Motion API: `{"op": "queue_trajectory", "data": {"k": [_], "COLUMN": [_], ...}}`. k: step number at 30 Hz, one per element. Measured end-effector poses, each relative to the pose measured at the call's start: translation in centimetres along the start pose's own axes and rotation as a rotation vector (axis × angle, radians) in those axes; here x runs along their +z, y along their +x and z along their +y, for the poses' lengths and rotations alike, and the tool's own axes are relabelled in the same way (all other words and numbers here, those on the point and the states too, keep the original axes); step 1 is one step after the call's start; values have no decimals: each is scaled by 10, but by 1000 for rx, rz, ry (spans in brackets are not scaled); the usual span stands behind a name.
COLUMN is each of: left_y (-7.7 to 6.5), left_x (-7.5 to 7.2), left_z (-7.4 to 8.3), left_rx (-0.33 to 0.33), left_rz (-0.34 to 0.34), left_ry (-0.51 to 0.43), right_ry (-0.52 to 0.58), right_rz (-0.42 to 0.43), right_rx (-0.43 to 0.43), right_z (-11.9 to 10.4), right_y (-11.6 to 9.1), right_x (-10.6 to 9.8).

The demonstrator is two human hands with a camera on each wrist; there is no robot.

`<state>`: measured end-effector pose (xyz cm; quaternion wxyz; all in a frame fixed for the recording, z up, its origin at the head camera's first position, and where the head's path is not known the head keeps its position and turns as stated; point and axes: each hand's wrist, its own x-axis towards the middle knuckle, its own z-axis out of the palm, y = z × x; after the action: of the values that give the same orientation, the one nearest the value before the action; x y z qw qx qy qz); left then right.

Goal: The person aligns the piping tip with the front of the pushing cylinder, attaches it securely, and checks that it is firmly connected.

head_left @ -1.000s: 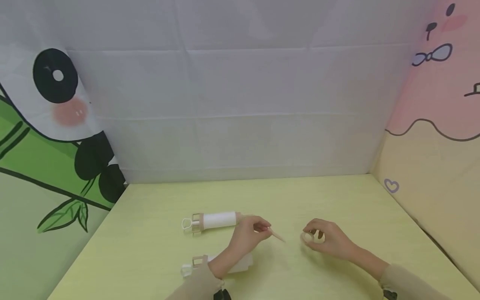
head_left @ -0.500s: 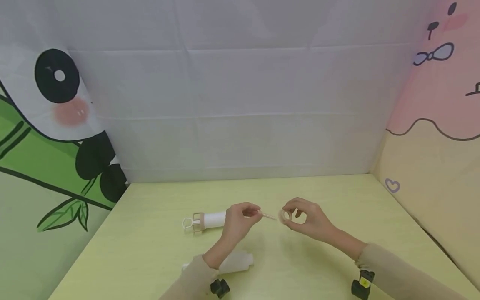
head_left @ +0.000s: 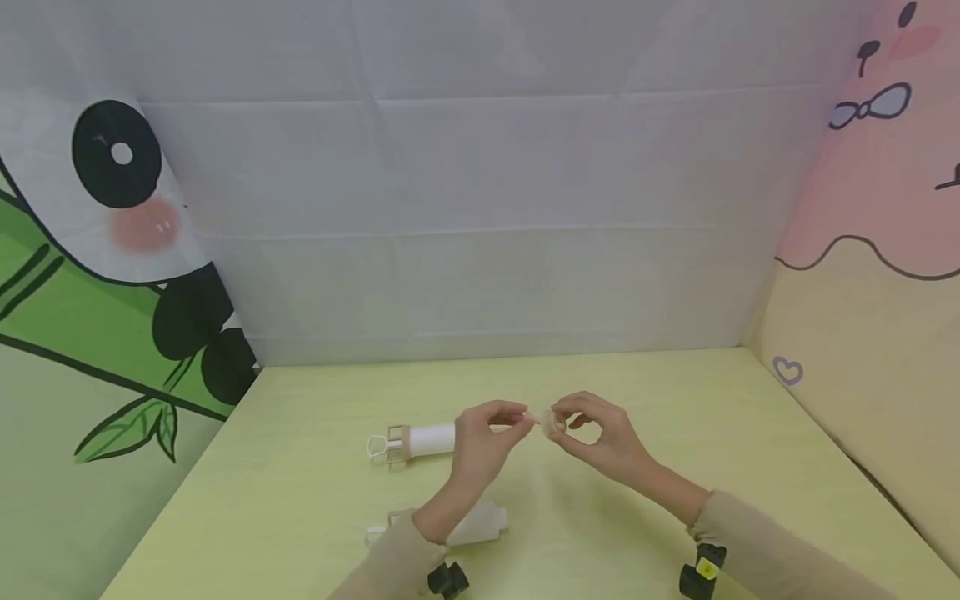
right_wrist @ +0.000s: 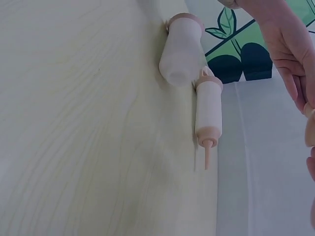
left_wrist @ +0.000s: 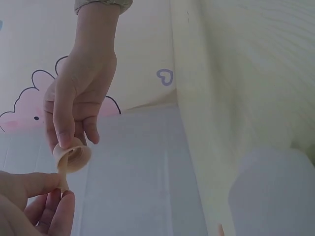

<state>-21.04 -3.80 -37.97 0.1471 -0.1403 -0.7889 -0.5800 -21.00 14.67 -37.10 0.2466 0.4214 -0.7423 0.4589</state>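
Observation:
My left hand (head_left: 480, 442) pinches a thin, tapered beige nozzle (left_wrist: 63, 172) between thumb and fingers. From the right, my right hand (head_left: 603, 437) holds a beige ring-shaped screw cap (left_wrist: 81, 158) by its rim. The two hands meet above the table, and the nozzle's narrow end reaches into the cap's opening. How deep it sits is hard to tell. Behind the left hand lies a white syringe-like dispenser (head_left: 431, 439) with a looped plunger handle; the right wrist view shows a beige nozzle on its end. Nearer, a second white barrel (head_left: 483, 523) lies partly hidden by the left forearm.
A pale yellow wood-grain table (head_left: 315, 400) carries everything. At its back hangs a white cloth wall (head_left: 480, 283). Printed cartoon panels stand on both sides. Seen from the right wrist, the second barrel (right_wrist: 181, 51) shows a bare end without a nozzle.
Both hands have come together and risen slightly. The right hand moved left with the cap, and the nozzle, first pointing down to the right, turned level and now enters the cap.

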Motion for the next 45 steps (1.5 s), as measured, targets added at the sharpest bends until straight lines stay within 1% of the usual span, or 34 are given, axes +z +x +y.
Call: {"op": "queue_trajectory", "data": {"k": [2,6,9,13,16,19,25,27,31,34,37,39,41,45], "left_y": [-1,-6,-10,-11,-12,-13,-15,-15,-11,-8,-8,-8,-10,-15], "left_x": [1,-1,-4,-3,-1,0,3,5,10,13,14,15,12,7], "left_z": [4,23,37,43,44,44,43,41,23,9,3,2,11,31], "left_rx": [-8,18,42,34,26,30,62,83,101,101,108,113,103,83], "left_rz": [-1,-8,-7,-4,-2,5,23,30,39,33,27,25,20,-10], "left_ry": [-19,-34,-25,-18,-20,-19,-18,-27,-56,-75,-82,-81,-75,-66], "right_ry": [20,46,57,85,116,143,201,216,231,237,253,266,270,270], "right_rz": [13,45,68,87,94,100,114,119,135,143,144,149,153,155], "right_rx": [8,10,14,35,69,103,148,159,164,181,216,225,231,253], "right_z": [2,7,16,28,31,29,26,26,26,26,25,24,20,21], "right_y": [-1,-3,-7,-12,-14,-14,-14,-13,-13,-14,-15,-16,-15,-17], "right_x": [3,9,13,18,19,20,23,23,24,25,25,26,25,25]}}
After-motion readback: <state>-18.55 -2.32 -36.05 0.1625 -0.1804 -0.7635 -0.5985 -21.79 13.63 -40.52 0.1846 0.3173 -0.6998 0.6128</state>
